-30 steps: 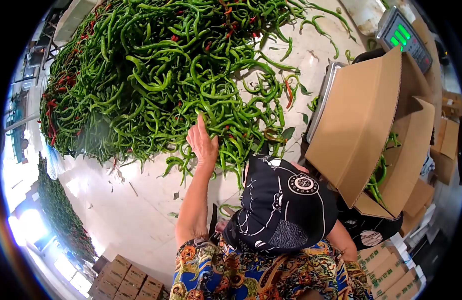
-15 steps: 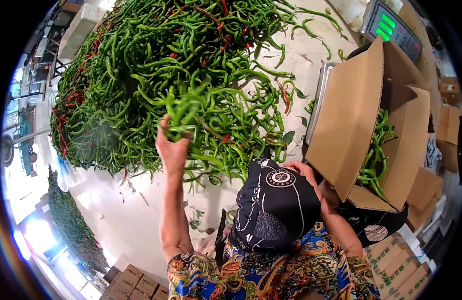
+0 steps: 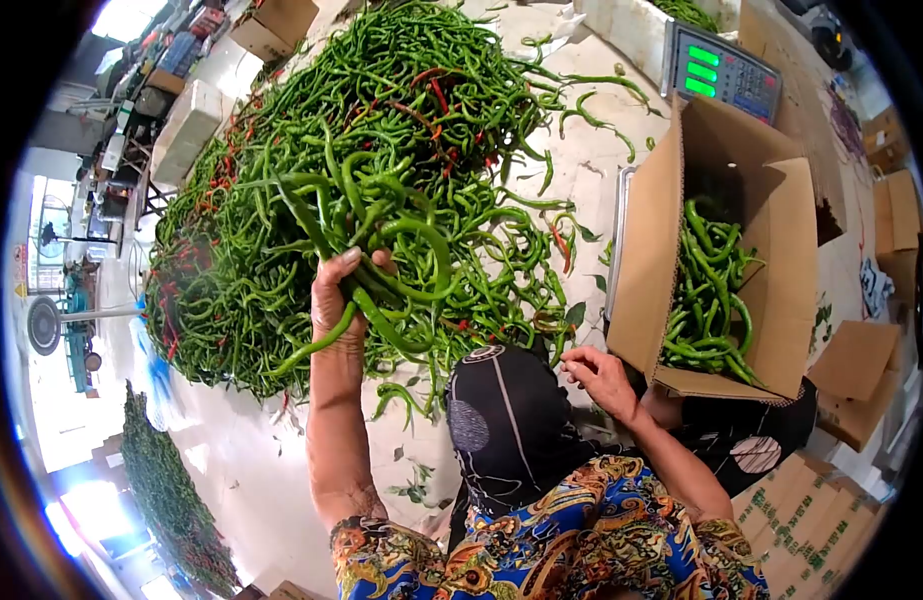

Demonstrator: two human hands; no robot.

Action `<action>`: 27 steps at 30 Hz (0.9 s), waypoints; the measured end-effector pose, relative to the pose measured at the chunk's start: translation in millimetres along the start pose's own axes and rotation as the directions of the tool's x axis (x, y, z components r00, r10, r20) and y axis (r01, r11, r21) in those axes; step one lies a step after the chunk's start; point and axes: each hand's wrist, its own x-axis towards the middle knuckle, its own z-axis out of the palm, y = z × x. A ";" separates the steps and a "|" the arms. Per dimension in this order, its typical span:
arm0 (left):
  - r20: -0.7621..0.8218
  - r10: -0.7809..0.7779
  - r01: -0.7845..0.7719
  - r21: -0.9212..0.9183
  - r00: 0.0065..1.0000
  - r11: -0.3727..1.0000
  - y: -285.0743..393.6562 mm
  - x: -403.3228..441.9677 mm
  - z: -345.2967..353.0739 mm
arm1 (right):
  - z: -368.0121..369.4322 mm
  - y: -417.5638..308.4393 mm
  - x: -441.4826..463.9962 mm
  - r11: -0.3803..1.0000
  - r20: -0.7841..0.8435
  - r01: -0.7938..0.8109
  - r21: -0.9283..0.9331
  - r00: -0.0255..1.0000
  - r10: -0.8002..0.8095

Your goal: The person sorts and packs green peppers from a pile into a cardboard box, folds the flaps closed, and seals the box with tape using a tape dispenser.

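Note:
My left hand (image 3: pixel 343 285) is closed around a bunch of long green chili peppers (image 3: pixel 416 245), raised over the near side of a big chili pile (image 3: pixel 281 130). The peppers fan out on both sides of the fist, some hanging past the wrist. My right hand (image 3: pixel 603 383) hovers beside the black-clad knee (image 3: pixel 511 420), fingers loosely bent and apart, with nothing visible in them. Just right of it, an open cardboard box (image 3: pixel 646 250) lies tilted with its mouth toward me. Green chilies (image 3: pixel 711 290) lie inside the box.
A digital scale display (image 3: pixel 721 70) with green digits stands behind the box. More cardboard boxes (image 3: pixel 856 375) are at the right, and printed cartons (image 3: pixel 806 520) lie at lower right. Another green heap (image 3: pixel 171 490) lies at lower left. A fan (image 3: pixel 44 325) stands at far left.
My left hand has lifted the bunch of chilies up from the pile. My right hand has come out from beside the knee. The view has shifted, showing more of the box's inside.

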 end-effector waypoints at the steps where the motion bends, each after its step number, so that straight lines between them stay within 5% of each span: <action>1: 0.051 -0.023 0.025 -0.045 0.998 0.999 4.8 2.3 6.9 | 3.2 -4.7 -4.4 1.000 -0.005 0.011 0.013 1.000 -0.011; 7: 0.249 0.006 0.047 -0.206 0.968 0.977 18.2 1.0 58.2 | 13.2 -85.8 -46.7 0.982 -0.030 0.188 0.018 0.982 -0.187; 9: 0.320 0.059 -0.004 -0.168 0.946 0.986 19.6 -4.3 77.6 | 7.3 -112.4 -63.2 0.897 0.013 0.407 -0.171 0.912 -0.411; 11: 0.404 0.012 0.020 -0.074 0.915 0.997 22.5 -5.9 79.8 | -3.7 -144.4 -81.9 0.868 0.085 0.479 -0.135 0.878 -0.471; 15: 0.413 0.007 0.066 -0.162 0.911 0.985 24.6 -25.5 119.1 | -30.3 -183.9 -81.3 0.745 -0.028 0.630 -0.221 0.759 -0.650; 19: 0.427 -0.017 0.131 -0.238 0.904 0.962 16.3 -39.9 143.0 | -52.3 -209.2 -64.0 0.805 -0.144 0.584 -0.107 0.792 -0.594; 21: 0.411 -0.124 0.230 -0.220 0.903 0.948 5.4 -47.7 148.3 | -55.5 -229.8 -57.7 0.683 -0.151 0.709 -0.172 0.666 -0.730; 23: 0.336 -0.144 0.175 -0.064 0.931 0.983 -13.9 -53.7 152.9 | -52.5 -251.5 -61.1 0.669 -0.121 0.707 -0.231 0.661 -0.740; 25: 0.401 -0.246 0.285 -0.037 0.882 0.958 -34.8 -56.9 151.1 | -50.4 -263.0 -57.3 0.649 -0.026 0.695 -0.308 0.676 -0.736; 27: 0.513 -0.258 0.400 -0.186 0.819 0.898 -60.2 -62.0 157.7 | -42.1 -250.7 -42.7 0.767 -0.045 0.641 0.022 0.767 -0.640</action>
